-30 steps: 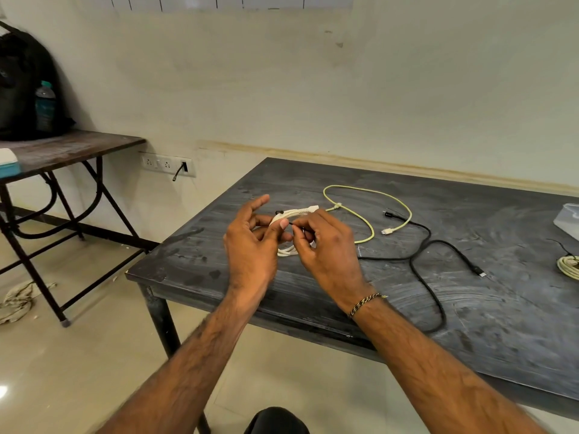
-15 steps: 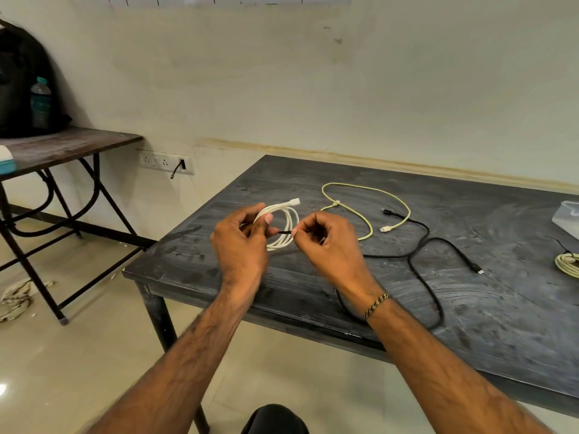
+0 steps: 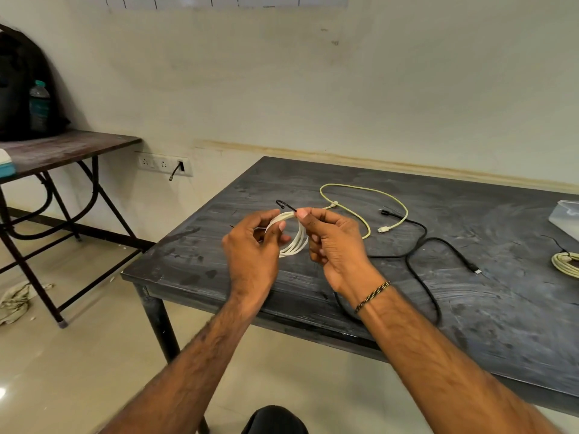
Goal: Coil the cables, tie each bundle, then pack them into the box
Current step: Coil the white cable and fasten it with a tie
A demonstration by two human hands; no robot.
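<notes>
Hands: left hand (image 3: 250, 255) grips the white coil (image 3: 293, 236) by its left side, fingers curled round the loops; right hand (image 3: 332, 242) pinches the black tie (image 3: 285, 205) at the top of the coil, thumb and forefinger closed on it.
Table: dark table (image 3: 391, 308) sits under and beyond both hands, coil held just above it.
Box: clear box (image 3: 565, 219) is way off to the right of the right hand, only a corner showing, can't tell what's in it.
Black cable: black cable (image 3: 419, 245) lies loose past the right wrist, not coiled at all.
Yellow cable: yellow cable (image 3: 366, 195) lies sprawled just beyond the right hand, also uncoiled.
Done bundle: cream bundle (image 3: 567, 263) sits far right near the box, looks coiled, but not packed yet.
Tie: its free end curls up just above the fingertips, so I'd guess the tie isn't finished.
Progress: early-ish imo. One coil waiting, one being tied, two cables left to coil and tie, then everything goes in the box.
</notes>
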